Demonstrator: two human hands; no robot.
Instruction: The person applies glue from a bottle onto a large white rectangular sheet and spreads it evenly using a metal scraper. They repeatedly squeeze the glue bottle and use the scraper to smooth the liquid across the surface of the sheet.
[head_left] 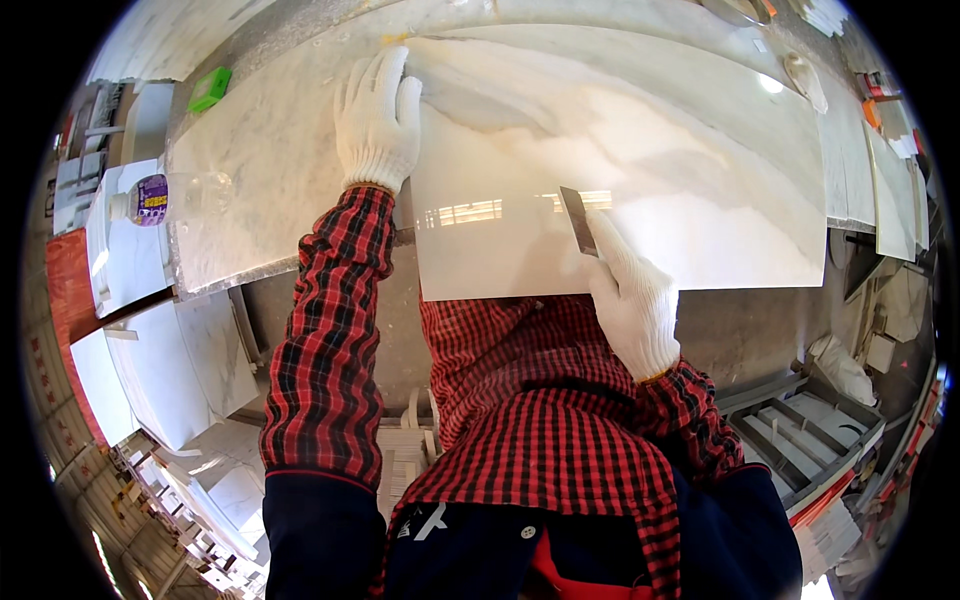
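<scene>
Closest to me, my red-checked sleeves rise from the lower edge, over a dark apron. My right hand [632,305], in a white knit glove, sits at the near edge of the tile [640,170], the glossy white marble-look slab lying flat across the bench [260,170]. Its fingers are curled narrow around a scraper [578,220], a thin dark blade that sticks up past the forefinger and rests tilted on the glaze just inside the near edge. So the blade touches the tile and the fingers hold only the tool; the tile lies under and beyond them.

Farther out, my left hand [377,120], gloved too, lies palm down with fingers spread wide and flat. It presses on the tile's far left corner, where the tile meets the grey bench top. It grips nothing.

As for progress, I judge the scraping to be at an early or middle stage: the blade stands at the near edge, and most of the face stretches away untouched to the right and back. The glaze looks clean and reflective; I cannot tell what residue, if any, is left.

Beyond, a green block [210,88] lies at the bench's far left. A clear bottle [160,198] lies on its side off the left end, and more tiles are stacked around.
</scene>
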